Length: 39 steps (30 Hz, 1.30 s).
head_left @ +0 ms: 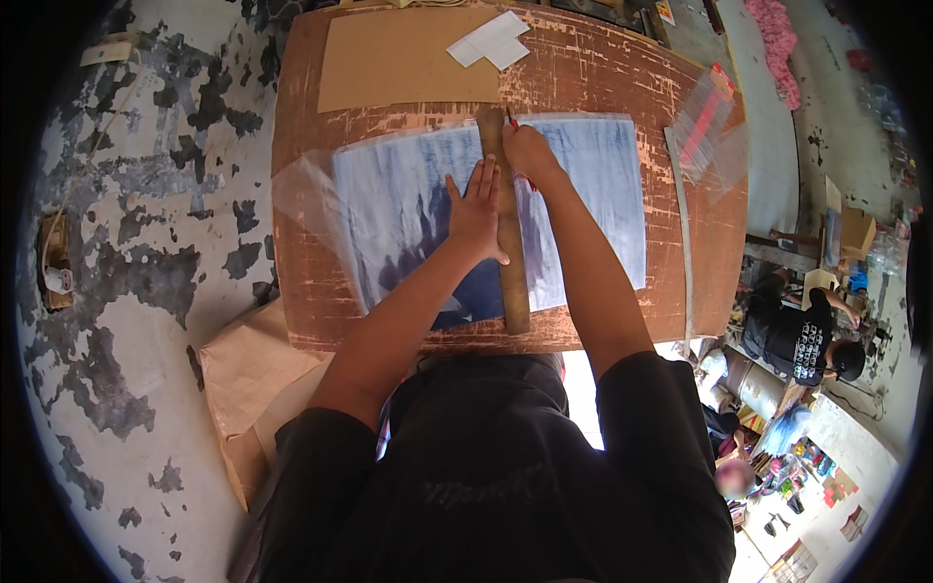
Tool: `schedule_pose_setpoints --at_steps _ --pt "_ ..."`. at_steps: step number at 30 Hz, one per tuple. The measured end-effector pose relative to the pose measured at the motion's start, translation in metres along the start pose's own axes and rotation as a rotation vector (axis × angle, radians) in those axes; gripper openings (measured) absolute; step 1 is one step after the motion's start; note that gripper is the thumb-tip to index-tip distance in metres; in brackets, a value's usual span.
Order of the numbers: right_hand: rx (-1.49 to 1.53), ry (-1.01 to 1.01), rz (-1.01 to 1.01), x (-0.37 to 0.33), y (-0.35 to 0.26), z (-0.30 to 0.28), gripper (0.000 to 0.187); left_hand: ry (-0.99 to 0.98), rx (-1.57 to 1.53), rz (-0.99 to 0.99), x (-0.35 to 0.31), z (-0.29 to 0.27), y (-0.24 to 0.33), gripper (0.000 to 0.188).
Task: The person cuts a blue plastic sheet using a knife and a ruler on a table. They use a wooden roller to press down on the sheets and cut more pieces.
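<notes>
A large sheet (583,209) with blue and white streaks and dark patches lies across the worn reddish-brown table (671,291). A long flat wooden straightedge (515,296) runs over it from far to near. My left hand (476,214) presses flat on the sheet and the straightedge, fingers spread. At the far end, just right of the straightedge, my right hand (530,155) is closed round a slim red-handled cutter knife (512,120). Its tip is at the sheet's far edge; the blade itself is too small to make out.
Behind the sheet lies brown board (408,63) with white paper pieces (491,41). Clear film (306,189) sticks out at the left. A thin metal strip (680,233) and plastic packets (705,126) lie at the right. Brown paper (248,369) stands by the wall; a person (797,335) works farther right.
</notes>
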State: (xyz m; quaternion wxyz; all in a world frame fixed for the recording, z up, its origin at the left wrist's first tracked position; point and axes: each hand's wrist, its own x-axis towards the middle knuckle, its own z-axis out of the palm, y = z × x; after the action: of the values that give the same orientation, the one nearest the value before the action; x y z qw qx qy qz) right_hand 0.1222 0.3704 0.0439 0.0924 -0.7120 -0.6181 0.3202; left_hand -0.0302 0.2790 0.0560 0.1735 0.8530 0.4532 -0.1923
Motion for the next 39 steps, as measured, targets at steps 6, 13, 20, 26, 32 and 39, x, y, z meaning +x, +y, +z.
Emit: schedule_pose_setpoints --at_steps 6,13,20,26,32,39 --pt "-0.172 -0.095 -0.046 0.009 -0.006 0.002 0.03 0.006 -0.009 0.0 0.0 0.001 -0.001 0.17" --pt "-0.166 -0.17 0.003 -0.081 0.008 0.015 0.052 -0.036 -0.004 -0.01 0.0 -0.009 0.006 0.169" --pt "0.077 -0.251 0.156 -0.185 0.012 0.008 0.059 0.001 -0.005 -0.033 0.002 0.002 0.0 0.17" --pt "0.112 -0.069 0.09 -0.14 0.004 -0.013 0.064 0.013 -0.019 -0.021 0.0 0.002 0.0 0.17" --pt "-0.101 -0.036 -0.046 -0.031 -0.008 -0.006 0.033 -0.015 -0.017 -0.015 0.0 -0.001 -0.001 0.17" --pt "-0.168 -0.096 -0.156 0.009 0.008 0.005 0.056 -0.002 -0.029 0.007 0.002 0.0 0.0 0.171"
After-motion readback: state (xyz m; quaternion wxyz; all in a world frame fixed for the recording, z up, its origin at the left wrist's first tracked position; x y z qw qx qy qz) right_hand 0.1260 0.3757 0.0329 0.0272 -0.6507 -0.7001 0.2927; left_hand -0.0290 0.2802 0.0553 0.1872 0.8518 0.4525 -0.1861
